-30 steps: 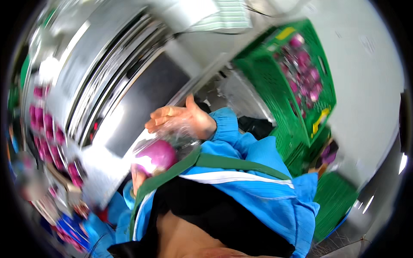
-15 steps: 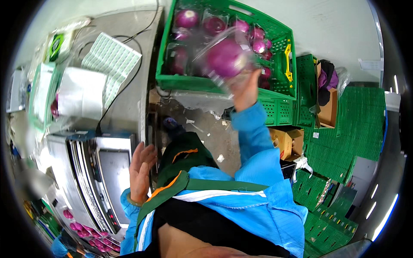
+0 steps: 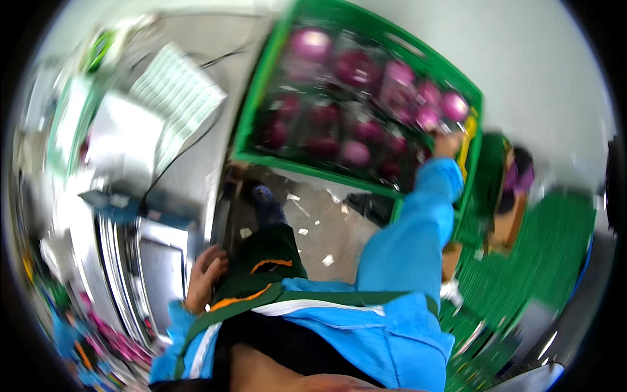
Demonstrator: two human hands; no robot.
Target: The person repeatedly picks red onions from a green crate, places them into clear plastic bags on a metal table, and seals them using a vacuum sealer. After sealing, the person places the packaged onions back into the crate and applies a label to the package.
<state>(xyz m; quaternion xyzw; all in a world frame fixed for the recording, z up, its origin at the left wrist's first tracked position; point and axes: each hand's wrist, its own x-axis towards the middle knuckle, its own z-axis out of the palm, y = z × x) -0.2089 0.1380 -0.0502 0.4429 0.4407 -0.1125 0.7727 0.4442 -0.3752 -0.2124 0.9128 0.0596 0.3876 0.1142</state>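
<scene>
A green plastic crate [image 3: 320,171] at the far side holds several clear packs of red onions [image 3: 356,68], lying in rows. At its right end my right hand [image 3: 447,144] reaches in, closed at the near edge of a pack of red onions [image 3: 453,106]; motion blurs the fingers. My left hand [image 3: 206,276] is low at the left, beside the machine and my trouser leg, holding nothing, its fingers loosely bent and a little apart.
A metal table at the left bears a label sheet [image 3: 176,98], a white sheet [image 3: 124,140], a black cable and a machine [image 3: 160,261]. Green crates [image 3: 535,242] and a cardboard box [image 3: 508,222] stand at the right. Scraps litter the floor [image 3: 313,235].
My right hand has carried the pack of red onions rightward and down into the crate's right end. My left hand has lowered slightly, fingers more bent. The view has shifted.
</scene>
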